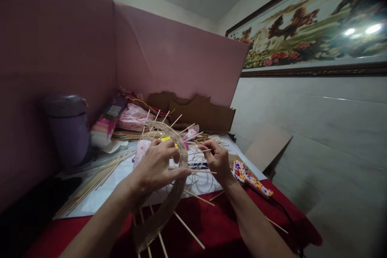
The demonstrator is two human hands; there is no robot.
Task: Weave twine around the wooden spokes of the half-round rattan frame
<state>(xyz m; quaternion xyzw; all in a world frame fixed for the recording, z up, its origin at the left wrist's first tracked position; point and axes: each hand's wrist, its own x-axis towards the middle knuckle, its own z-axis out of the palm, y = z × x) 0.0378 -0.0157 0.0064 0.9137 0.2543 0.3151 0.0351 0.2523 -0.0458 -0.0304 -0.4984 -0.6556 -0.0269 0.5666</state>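
A round woven wicker base [173,193] with thin stakes sticking out stands on edge in the middle. My left hand [157,167] grips it from the near side, fingers curled over its rim. On the other side of the disc, my right hand [216,159] pinches a thin weaving strand [198,152] among the stakes. Loose coils of cane [201,177] lie on the white sheet under the hands.
A red cloth [217,225] covers the table, with a white sheet [105,187] on it. A bundle of sticks [90,183] lies at left beside a purple lidded jar [69,129]. Cardboard pieces [202,113], pink bags and a flowered tool [250,179] lie near. Pink partitions stand behind.
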